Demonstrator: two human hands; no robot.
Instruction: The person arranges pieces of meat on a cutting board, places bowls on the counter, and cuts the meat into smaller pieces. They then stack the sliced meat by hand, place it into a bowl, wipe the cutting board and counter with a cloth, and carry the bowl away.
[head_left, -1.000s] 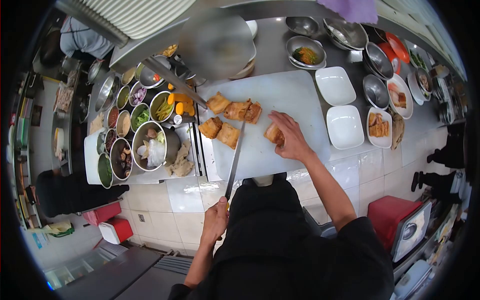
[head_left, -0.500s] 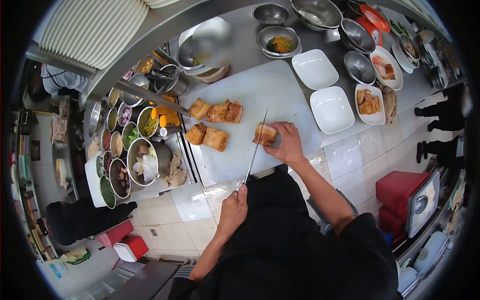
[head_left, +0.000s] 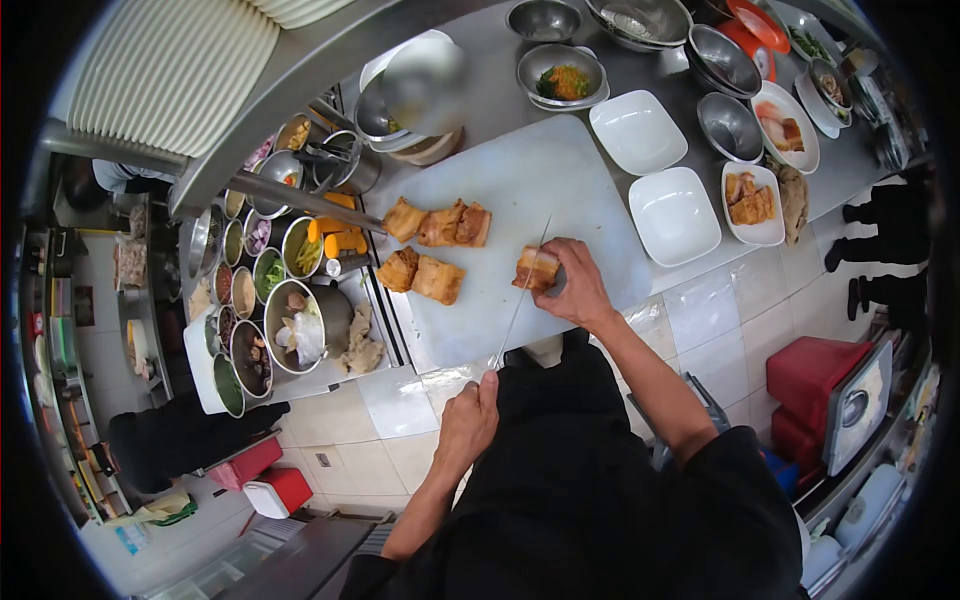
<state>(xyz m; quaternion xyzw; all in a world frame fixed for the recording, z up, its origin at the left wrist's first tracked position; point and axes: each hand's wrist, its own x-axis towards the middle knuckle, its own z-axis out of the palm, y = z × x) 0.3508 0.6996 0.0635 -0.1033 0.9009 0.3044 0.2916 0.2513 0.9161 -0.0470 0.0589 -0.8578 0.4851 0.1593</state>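
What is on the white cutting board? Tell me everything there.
On the cutting board lie five loose pork belly pieces. The right hand holds a sixth piece, and the left hand sets the knife against it. Its right side is hidden under the hand.

Head-worn, steeply downward, over cutting board (head_left: 530,170)

Six pork pieces (head_left: 438,279), it seems; one cutting board (head_left: 520,170); one knife (head_left: 520,305); two empty square white dishes (head_left: 672,215).
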